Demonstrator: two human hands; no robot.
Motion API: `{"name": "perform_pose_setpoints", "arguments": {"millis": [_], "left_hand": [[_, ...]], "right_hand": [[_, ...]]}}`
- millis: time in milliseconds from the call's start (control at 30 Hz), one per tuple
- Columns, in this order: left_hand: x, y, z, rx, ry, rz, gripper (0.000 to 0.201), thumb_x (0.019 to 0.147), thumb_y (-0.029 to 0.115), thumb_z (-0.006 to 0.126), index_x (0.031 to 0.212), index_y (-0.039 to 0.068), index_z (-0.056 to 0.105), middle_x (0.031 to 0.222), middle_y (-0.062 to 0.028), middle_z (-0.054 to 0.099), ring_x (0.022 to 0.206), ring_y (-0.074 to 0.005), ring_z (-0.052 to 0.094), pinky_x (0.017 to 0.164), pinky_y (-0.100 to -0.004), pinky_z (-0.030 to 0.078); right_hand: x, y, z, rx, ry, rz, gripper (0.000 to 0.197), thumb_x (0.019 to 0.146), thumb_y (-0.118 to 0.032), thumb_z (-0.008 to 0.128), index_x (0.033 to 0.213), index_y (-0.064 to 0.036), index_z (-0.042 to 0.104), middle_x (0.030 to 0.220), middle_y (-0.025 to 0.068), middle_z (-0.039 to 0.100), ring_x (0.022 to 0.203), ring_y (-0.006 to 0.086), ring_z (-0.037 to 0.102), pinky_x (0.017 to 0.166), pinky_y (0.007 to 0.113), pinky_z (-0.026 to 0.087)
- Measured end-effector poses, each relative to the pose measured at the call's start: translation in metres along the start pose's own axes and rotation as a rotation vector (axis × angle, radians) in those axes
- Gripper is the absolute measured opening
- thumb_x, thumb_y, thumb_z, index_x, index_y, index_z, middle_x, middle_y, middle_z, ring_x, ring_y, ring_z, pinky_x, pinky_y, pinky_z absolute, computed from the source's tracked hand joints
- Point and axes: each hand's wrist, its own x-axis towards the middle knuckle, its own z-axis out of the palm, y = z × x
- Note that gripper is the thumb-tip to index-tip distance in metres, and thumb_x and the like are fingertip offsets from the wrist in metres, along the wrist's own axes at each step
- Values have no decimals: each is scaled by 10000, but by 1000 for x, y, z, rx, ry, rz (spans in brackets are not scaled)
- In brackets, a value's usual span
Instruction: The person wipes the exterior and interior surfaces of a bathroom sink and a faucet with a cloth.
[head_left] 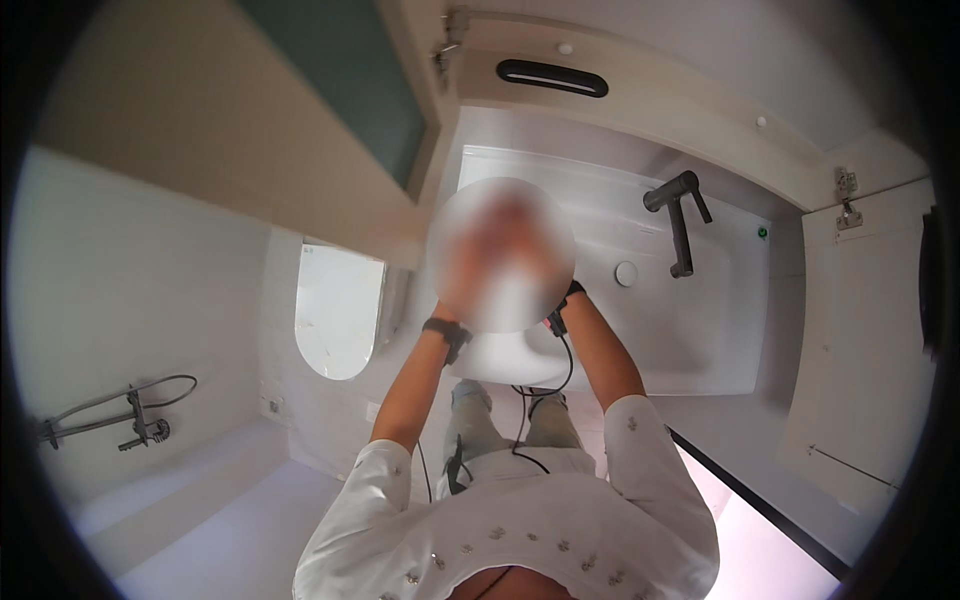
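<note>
Both my hands reach over the left part of a white washbasin [700,350]. A round blurred patch covers them. My left hand [462,270] and my right hand [542,252] come close together inside it, near a reddish smear whose nature I cannot make out. Their fingers do not show, nor whether anything is held. Dark bands circle both wrists, and a black cable hangs from the one on my right. Right of my hands, a dark faucet [682,225] with a lever stands over the basin, near a round white drain plug [626,273].
An open cabinet door [230,130] juts in at upper left; another open door [860,330] stands at right. A cabinet shelf [680,90] holding a black oblong fitting [552,78] runs behind the basin. A white toilet [338,310] is at left, with a shower mixer [140,425] beyond.
</note>
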Motion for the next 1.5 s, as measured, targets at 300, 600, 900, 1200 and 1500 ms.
{"name": "perform_pose_setpoints", "arguments": {"millis": [300, 600, 900, 1200, 1500], "left_hand": [[22, 31, 44, -39, 21, -89, 515, 814, 88, 637, 1321, 72, 549, 1226, -152, 603, 1149, -371, 570, 936, -480, 480], [-99, 30, -7, -191, 204, -308, 548, 793, -58, 606, 1331, -7, 513, 1207, -217, 576, 1099, -417, 587, 954, -452, 484], [24, 3, 47, 22, 109, -61, 587, 795, -49, 598, 1372, 5, 503, 1435, -234, 505, 1320, -447, 480, 1089, -457, 424], [146, 105, 156, -233, -106, 187, 657, 697, -155, 617, 1314, 67, 587, 1402, -189, 545, 1352, -438, 455, 1116, -465, 420], [126, 107, 141, -205, -143, 253, 660, 729, -167, 566, 1343, 75, 579, 1421, -198, 530, 1359, -425, 454, 1113, -464, 429]], "right_hand": [[-34, 48, 17, -184, 70, 459, 630, 807, -162, 707, 1400, -101, 505, 1340, 174, 527, 1233, 364, 530, 1087, 490, 380], [-46, -58, 72, 276, -9, 88, 600, 801, -58, 662, 1384, -140, 545, 1395, 160, 531, 1266, 369, 537, 1033, 486, 468], [-13, 46, 28, 266, 81, 303, 650, 717, -72, 753, 1325, -146, 536, 1352, 109, 531, 1158, 365, 592, 907, 460, 532], [-102, 161, -48, 21, 150, 714, 704, 762, -134, 773, 1414, -130, 506, 1410, 117, 532, 1261, 309, 559, 1016, 411, 491], [-111, 141, -48, 56, 156, 813, 680, 731, -91, 791, 1365, -155, 555, 1329, 111, 566, 1195, 321, 592, 976, 409, 519]]}}
